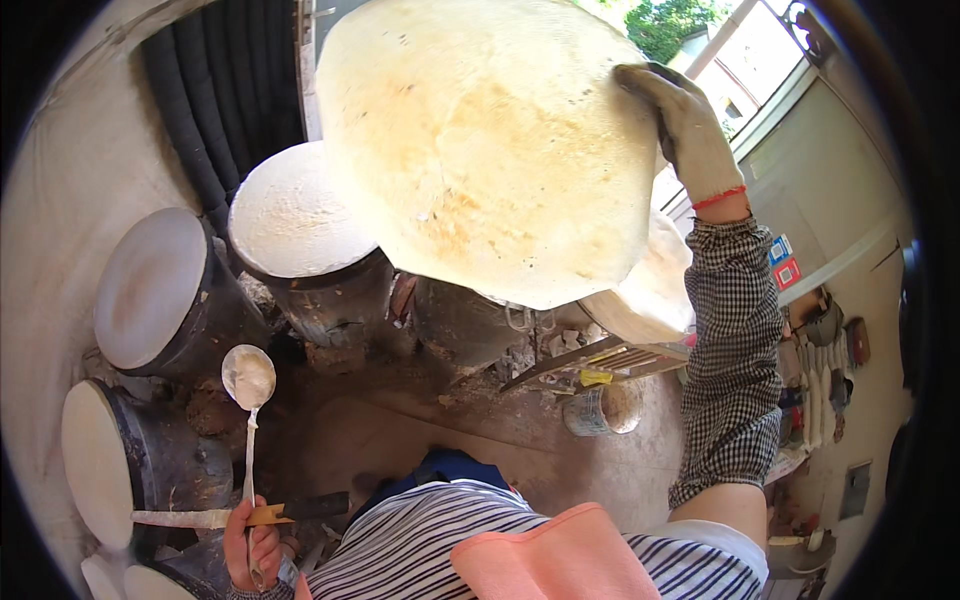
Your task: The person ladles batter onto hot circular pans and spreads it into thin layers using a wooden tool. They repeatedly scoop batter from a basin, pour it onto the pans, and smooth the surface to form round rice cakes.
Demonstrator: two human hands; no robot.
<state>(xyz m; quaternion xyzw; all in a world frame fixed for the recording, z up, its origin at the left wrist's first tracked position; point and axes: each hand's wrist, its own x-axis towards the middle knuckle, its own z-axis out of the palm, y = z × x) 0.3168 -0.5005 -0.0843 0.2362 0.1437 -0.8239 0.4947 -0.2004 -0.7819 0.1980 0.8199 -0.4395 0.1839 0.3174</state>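
Note:
My right hand (686, 127), in a white knit glove with dark-stained fingers, pinches the edge of a large thin round flatbread (487, 150) and holds it up. The bread has light brown patches and hangs over the griddles behind it. At lower left my bare left hand (255, 544) is closed around a metal ladle (249, 379) with white batter on its bowl. The same hand grips a scraper or spatula (262, 515) with a yellow and black handle and a batter-coated blade, lying crosswise to the ladle.
Round griddles on dark drum stoves curve around the left: one bare-looking (152, 289), others coated pale (300, 210), (97, 465). More flatbread (652, 281) lies on a slatted wooden rack (630, 358) at right, near a bucket (604, 409). Utensils hang on the right wall.

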